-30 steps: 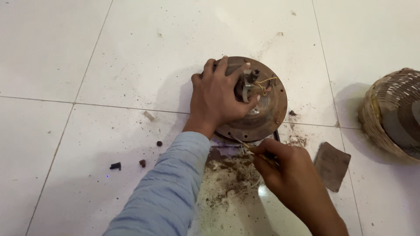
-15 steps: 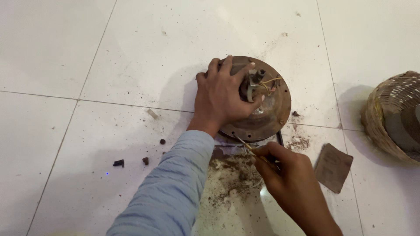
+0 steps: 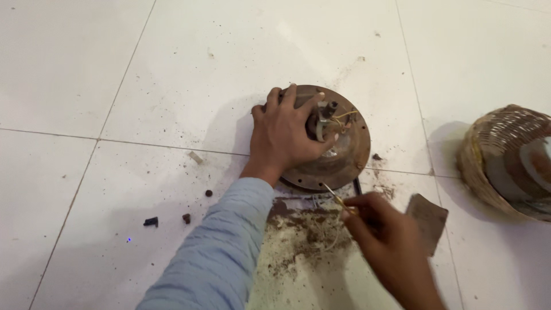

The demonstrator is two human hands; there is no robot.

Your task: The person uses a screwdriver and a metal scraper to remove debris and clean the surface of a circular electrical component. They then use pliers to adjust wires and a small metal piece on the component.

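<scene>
Pressing down on a rusty round metal disc (image 3: 338, 158), the left hand (image 3: 287, 138) clamps its fingers over the hub, where a short shaft (image 3: 331, 107) and thin wires stick up. The disc lies on the white tiled floor (image 3: 172, 69), just across a grout line. Near it, the right hand (image 3: 384, 235) pinches a thin yellowish wire (image 3: 333, 195) above scattered brown dirt (image 3: 304, 229). A woven wire coil (image 3: 505, 161) sits at the floor's right edge.

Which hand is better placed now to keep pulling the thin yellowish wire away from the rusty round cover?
Right, probably. The right hand already pinches the thin wire near the rusty round cover, beside its lower edge. The left hand lies on top of the cover, pressing it to the floor.
</scene>
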